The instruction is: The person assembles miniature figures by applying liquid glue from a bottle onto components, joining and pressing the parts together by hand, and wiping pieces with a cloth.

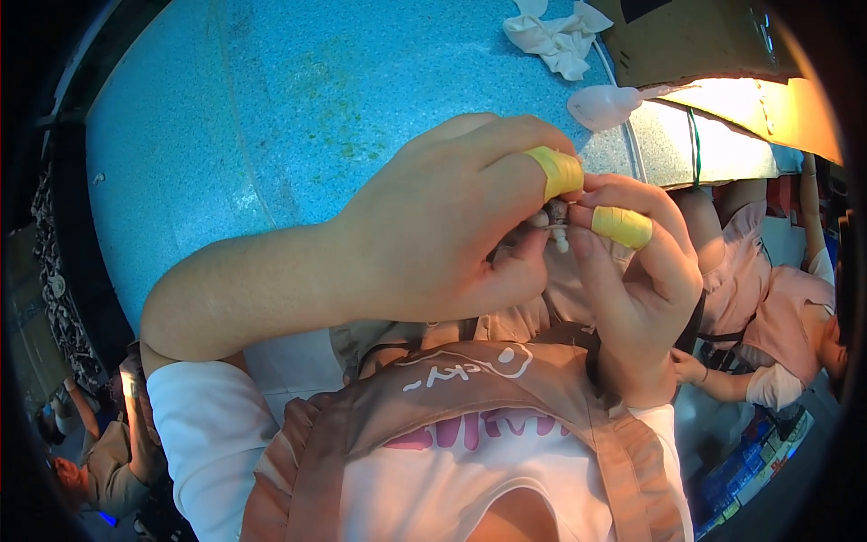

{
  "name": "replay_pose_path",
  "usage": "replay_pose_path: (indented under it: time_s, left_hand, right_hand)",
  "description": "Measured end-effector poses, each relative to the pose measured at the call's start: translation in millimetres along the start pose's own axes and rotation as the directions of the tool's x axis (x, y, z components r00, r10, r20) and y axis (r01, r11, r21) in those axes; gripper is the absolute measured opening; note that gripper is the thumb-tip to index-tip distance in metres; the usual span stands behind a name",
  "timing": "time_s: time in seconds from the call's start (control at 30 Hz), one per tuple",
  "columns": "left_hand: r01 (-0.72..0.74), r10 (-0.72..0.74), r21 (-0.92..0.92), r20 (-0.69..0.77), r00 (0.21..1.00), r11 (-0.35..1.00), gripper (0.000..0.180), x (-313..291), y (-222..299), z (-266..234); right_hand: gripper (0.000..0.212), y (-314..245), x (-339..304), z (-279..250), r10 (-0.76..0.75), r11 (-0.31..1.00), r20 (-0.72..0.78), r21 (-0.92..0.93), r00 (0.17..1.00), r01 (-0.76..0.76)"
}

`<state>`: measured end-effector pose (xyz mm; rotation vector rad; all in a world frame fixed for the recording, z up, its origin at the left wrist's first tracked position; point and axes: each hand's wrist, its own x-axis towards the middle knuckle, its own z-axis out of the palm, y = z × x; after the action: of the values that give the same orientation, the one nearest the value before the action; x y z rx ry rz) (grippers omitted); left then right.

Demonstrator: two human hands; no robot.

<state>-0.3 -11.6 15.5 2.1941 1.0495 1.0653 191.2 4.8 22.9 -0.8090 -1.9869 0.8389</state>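
Note:
Both my hands meet over the near edge of the blue speckled table, close to my apron. Between their fingertips is a small grey-brown and white piece [559, 217], mostly covered by the fingers; its kind is too small to make out. My left hand [442, 221], back turned up, has its fingers closed on the piece from the left, with yellow tape around one finger. From the right, the thumb and fingers of my right hand [646, 266] pinch at the same piece. Yellow tape wraps one of its fingers too.
On the blue table [217, 117], a translucent white squeeze bottle [603, 108] with a thin nozzle lies beyond my hands. Past it sit a crumpled white tissue [560, 41] and a cardboard box [695, 45]. Other people sit at right [768, 307] and lower left [117, 461].

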Motion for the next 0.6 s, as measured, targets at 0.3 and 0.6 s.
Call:
replay_pose_path:
  time_s: [0.3, 0.6]
  left_hand:
    - [0.074, -0.074, -0.082, 0.006, 0.997, 0.994, 0.03, 0.6, 3.1, 3.0]
    - [0.611, -0.451, -0.716, 0.447, 0.773, 0.337, 0.048, 0.3, 14.1, -2.0]
  right_hand:
    - [0.02, 0.0, -0.2, 0.4, 0.002, 0.992, -0.017, -0.129, 1.0, -0.004]
    - [0.027, 0.2, -6.8, -4.8, -0.056, 0.998, -0.063, -0.03, 0.996, 0.054]
